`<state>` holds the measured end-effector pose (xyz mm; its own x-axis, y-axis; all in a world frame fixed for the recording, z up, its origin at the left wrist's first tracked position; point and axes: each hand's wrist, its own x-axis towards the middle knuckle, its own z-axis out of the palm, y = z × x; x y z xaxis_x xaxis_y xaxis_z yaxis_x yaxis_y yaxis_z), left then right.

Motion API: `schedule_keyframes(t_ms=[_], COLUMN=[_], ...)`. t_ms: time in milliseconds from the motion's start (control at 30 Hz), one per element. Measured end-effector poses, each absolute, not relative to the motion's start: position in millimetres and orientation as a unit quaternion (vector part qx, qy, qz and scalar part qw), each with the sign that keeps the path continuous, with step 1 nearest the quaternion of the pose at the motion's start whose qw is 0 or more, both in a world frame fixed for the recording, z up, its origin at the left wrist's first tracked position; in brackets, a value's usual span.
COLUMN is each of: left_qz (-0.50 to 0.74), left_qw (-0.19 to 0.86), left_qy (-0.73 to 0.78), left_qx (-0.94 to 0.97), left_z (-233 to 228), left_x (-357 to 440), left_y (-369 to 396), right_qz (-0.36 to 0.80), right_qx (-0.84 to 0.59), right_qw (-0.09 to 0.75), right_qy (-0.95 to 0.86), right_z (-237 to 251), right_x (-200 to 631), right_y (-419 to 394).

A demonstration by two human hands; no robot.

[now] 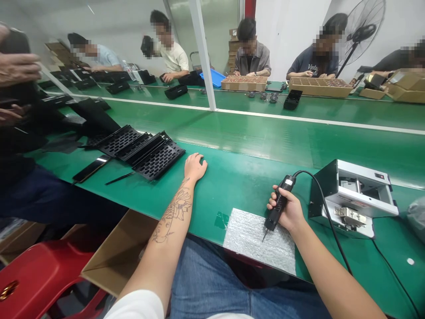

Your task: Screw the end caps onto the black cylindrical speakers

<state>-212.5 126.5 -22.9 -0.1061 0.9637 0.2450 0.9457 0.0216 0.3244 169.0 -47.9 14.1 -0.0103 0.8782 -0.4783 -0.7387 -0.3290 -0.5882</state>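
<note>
Gripping one black electric screwdriver (279,204), the right hand (290,212) has its fingers wrapped shut around the barrel; the bit tip touches one rectangular foam pad (262,241), dimpled and grey, lying at the near edge of the green surface (239,177). One black cable (327,208) runs from the screwdriver top and curves down past the right forearm. Just right of the hand stands one boxy grey metal unit (357,197). The left hand (194,167) rests palm-down on bare surface, fingers loosely curled together, holding nothing. Smooth open green surface lies between the two hands and beyond them. Left of the left hand lie about four black perforated plastic trays (142,148), overlapping in a row; nearer lie one phone (90,169) and one thin black rod (120,178). Beyond a white line, two compartmented cardboard trays (244,83) sit before other seated people.
</note>
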Motion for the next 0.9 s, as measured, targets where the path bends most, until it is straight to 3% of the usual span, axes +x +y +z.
schedule_keyframes(t_ms=[900], left_qz=[0.215], left_qw=[0.027], left_qy=[0.713], left_qx=[0.667], left_z=[-23.8], left_x=[-213.0], left_y=[126.8], right_qz=[0.711], right_qx=[-0.405], right_qw=[0.567], right_qy=[-0.096], right_z=[10.7], right_x=[170.2], right_y=[-47.9])
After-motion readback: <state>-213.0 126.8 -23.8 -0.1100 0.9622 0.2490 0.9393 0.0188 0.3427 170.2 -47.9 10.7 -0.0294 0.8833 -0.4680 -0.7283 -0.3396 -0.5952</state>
